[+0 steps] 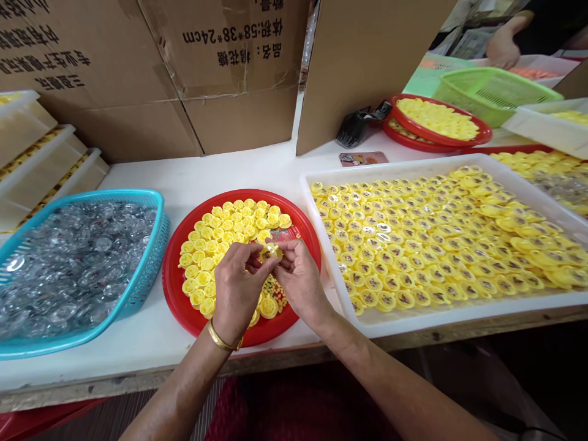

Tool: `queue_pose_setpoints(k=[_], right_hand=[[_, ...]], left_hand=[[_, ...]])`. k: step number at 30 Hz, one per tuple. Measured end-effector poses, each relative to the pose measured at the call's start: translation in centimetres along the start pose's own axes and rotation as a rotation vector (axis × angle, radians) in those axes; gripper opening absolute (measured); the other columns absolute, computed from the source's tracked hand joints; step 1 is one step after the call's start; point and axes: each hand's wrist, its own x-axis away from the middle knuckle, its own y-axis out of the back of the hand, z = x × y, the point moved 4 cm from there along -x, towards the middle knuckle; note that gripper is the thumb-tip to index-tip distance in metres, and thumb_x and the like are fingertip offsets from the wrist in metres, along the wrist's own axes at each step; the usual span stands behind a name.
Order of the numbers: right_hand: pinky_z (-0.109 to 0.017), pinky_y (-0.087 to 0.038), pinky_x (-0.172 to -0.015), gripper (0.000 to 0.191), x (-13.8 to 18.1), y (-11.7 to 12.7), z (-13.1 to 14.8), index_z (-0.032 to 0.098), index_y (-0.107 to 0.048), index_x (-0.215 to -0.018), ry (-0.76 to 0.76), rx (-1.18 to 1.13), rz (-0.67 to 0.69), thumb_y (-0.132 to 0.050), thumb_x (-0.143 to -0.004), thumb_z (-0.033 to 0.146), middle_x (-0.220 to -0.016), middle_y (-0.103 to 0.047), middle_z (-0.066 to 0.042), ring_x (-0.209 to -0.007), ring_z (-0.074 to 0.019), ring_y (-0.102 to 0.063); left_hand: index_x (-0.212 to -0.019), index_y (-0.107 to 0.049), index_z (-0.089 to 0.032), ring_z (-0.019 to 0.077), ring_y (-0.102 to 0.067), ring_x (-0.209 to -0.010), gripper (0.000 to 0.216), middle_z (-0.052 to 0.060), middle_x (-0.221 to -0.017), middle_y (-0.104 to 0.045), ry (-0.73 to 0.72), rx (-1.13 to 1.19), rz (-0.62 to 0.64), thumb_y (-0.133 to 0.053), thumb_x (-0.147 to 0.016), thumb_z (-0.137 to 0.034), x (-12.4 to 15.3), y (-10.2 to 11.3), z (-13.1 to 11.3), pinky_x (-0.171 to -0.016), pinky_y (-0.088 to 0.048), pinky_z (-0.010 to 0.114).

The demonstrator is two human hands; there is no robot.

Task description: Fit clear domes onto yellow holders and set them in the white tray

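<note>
Both my hands meet over a round red tray point(171, 269). Between the fingertips of my left hand point(239, 278) and my right hand point(298, 275) is a small round yellow piece point(271, 251), partly covered by the fingers. Both hands are closed on it. A gold bracelet point(220, 337) circles my left wrist. Rows of small round yellow pieces point(202, 278) lie in the tray, with tiny pale bits showing below my right hand. To the left, a blue basket point(163, 226) is heaped with clear plastic domed pieces point(92, 257).
On the right stands a white tray point(316, 245) full of yellow round pieces with printed centres. Behind it are a red plate point(482, 131), a green basket point(496, 89) and a black tape dispenser point(361, 125). Cardboard point(239, 122) walls the back. Another person's hand point(505, 46) shows top right.
</note>
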Motion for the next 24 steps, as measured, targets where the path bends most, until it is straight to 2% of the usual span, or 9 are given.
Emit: queue_pose_setpoints(k=[5, 8, 13, 16, 20, 22, 24], right_hand=[[-0.035, -0.050, -0.090, 0.026, 0.5, -0.2, 0.9, 0.024, -0.050, -0.099, -0.113, -0.139, 0.096, -0.065, -0.077, 0.026, -0.099, -0.068, -0.002, -0.092, -0.0151, -0.065], [-0.033, -0.051, -0.085, 0.023, 0.4, -0.1, 1.2, 0.024, -0.052, -0.094, -0.169, -0.182, 0.047, -0.067, -0.077, 0.030, -0.088, -0.068, 0.001, -0.083, -0.0133, -0.065], [-0.032, -0.052, -0.077, 0.025, -0.2, 0.3, 0.8, 0.023, -0.053, -0.088, -0.214, -0.197, -0.018, -0.071, -0.074, 0.035, -0.075, -0.065, 0.004, -0.070, -0.0123, -0.065], [-0.031, -0.052, -0.077, 0.027, -0.4, 0.4, 0.8, 0.024, -0.054, -0.092, -0.185, -0.170, -0.009, -0.070, -0.075, 0.037, -0.081, -0.065, 0.003, -0.071, -0.0118, -0.065], [-0.031, -0.053, -0.073, 0.027, -0.6, 0.6, 0.6, 0.024, -0.053, -0.093, -0.157, -0.105, 0.003, -0.069, -0.077, 0.038, -0.080, -0.064, 0.003, -0.066, -0.0107, -0.062], [-0.031, -0.053, -0.071, 0.026, -0.8, 0.8, 0.7, 0.023, -0.053, -0.092, -0.132, -0.053, -0.018, -0.069, -0.077, 0.037, -0.080, -0.063, 0.003, -0.065, -0.0103, -0.061], [-0.032, -0.054, -0.071, 0.025, -0.6, 1.0, 0.8, 0.023, -0.053, -0.091, -0.122, -0.018, -0.012, -0.069, -0.077, 0.037, -0.082, -0.063, 0.002, -0.066, -0.0108, -0.062]], left_hand=[[-0.085, -0.063, -0.017, 0.0115, -0.058, -0.067, 0.011, 0.002, -0.079, -0.059, -0.074, -0.008, -0.019, -0.068, -0.079, -0.024, 0.5, -0.1, -0.1, -0.059, -0.050, 0.024], [-0.090, -0.061, -0.018, 0.0115, -0.058, -0.069, 0.008, 0.002, -0.082, -0.058, -0.130, -0.001, -0.023, -0.064, -0.082, -0.020, 0.8, -0.2, -0.2, -0.061, -0.051, 0.024], [-0.103, -0.059, -0.020, 0.0136, -0.059, -0.079, 0.020, 0.003, -0.091, -0.058, -0.209, 0.023, -0.011, -0.062, -0.084, -0.019, 1.1, -0.5, -0.4, -0.068, -0.054, 0.027], [-0.106, -0.059, -0.021, 0.0143, -0.059, -0.082, 0.024, 0.004, -0.093, -0.058, -0.202, 0.046, 0.000, -0.063, -0.083, -0.017, 1.1, -0.6, -0.2, -0.071, -0.054, 0.029], [-0.100, -0.061, -0.020, 0.0138, -0.058, -0.079, 0.018, 0.003, -0.089, -0.059, -0.180, 0.076, -0.016, -0.064, -0.083, -0.018, 1.0, -0.7, 0.0, -0.069, -0.052, 0.028], [-0.097, -0.061, -0.020, 0.0132, -0.057, -0.076, 0.016, 0.003, -0.087, -0.060, -0.122, 0.134, -0.014, -0.065, -0.082, -0.021, 0.9, -0.7, 0.3, -0.068, -0.051, 0.027], [-0.096, -0.062, -0.020, 0.0129, -0.057, -0.073, 0.016, 0.003, -0.086, -0.061, 0.009, 0.240, 0.044, -0.066, -0.081, -0.026, 0.8, -0.8, 0.8, -0.066, -0.050, 0.027]])
